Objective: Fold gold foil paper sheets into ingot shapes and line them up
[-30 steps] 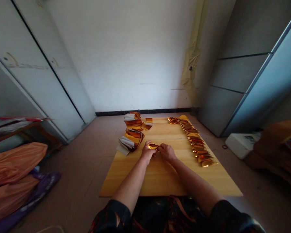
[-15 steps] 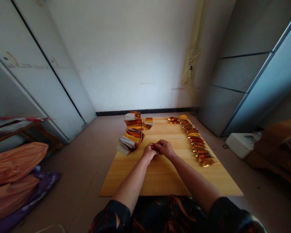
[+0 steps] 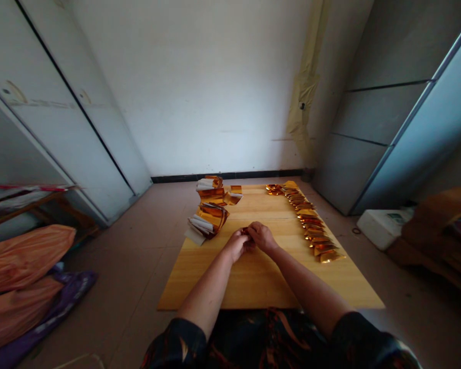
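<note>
Over the middle of the wooden table [image 3: 265, 287], my left hand [image 3: 237, 245] and my right hand [image 3: 262, 237] meet with closed fingers around one small piece of gold foil paper [image 3: 245, 231]. Most of that piece is hidden by my fingers. Beyond my left hand lie stacks of gold foil paper [image 3: 215, 215] with white backs showing, some curled or rolled. To the right, a long row of folded gold foil pieces [image 3: 311, 223] runs along the table's side. A crumpled shiny gold piece [image 3: 274, 190] sits at the row's far end.
A white wall [image 3: 215, 102] stands behind the table. Pale cabinets [image 3: 72, 128] are at left, a grey refrigerator [image 3: 376, 113] at right. Orange and purple bags [image 3: 26, 271] lie on the left floor. A white foam box [image 3: 380, 228] stands at right beside wooden furniture [image 3: 434, 230].
My fingers have closed further over the gold foil paper, so less of it shows. Both hands stay in nearly the same place; the stacks and the row are unchanged.
</note>
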A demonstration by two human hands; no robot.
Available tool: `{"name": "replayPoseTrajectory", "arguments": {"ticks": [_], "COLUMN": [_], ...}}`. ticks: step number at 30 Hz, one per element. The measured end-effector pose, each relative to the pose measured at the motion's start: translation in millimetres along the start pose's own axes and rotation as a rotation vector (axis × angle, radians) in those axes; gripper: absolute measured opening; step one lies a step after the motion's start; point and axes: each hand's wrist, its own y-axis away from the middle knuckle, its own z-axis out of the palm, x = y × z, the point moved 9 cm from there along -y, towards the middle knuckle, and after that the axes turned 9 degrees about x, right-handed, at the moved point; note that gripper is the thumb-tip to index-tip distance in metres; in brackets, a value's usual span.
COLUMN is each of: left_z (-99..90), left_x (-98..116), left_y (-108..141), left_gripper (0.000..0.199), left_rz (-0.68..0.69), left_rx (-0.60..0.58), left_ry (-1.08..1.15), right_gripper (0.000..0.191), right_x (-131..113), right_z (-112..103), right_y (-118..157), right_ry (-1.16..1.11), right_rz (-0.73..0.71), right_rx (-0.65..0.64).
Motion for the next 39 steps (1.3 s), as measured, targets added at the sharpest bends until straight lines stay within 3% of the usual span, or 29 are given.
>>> {"name": "replayPoseTrajectory", "arguments": {"ticks": [22,32,39], "left_z": [-2.0,-5.6,-11.3], "left_x": [-2.1,7.0,6.7], "left_y": [-1.0,1.4,-0.7], "left_gripper": [0.015,0.04,0.037], "left_rz": [-0.016,0.017,-0.003], "left_rx": [0.022,0.077,0.123], "left_ry": [-0.009,-0.001,0.055], "right_gripper": [0.021,0.012,0.018], "right_x": [5.3,-1.3,1.9], "right_z": [-4.7,-8.6,-19.2], "right_y": [-0.8,1.4,3.8], "right_ry": [0.128,-0.038,-0.129], "right_rz": [0.038,0.009,0.014], "right_rx": [-0.006,-0.048,-0.038]}}
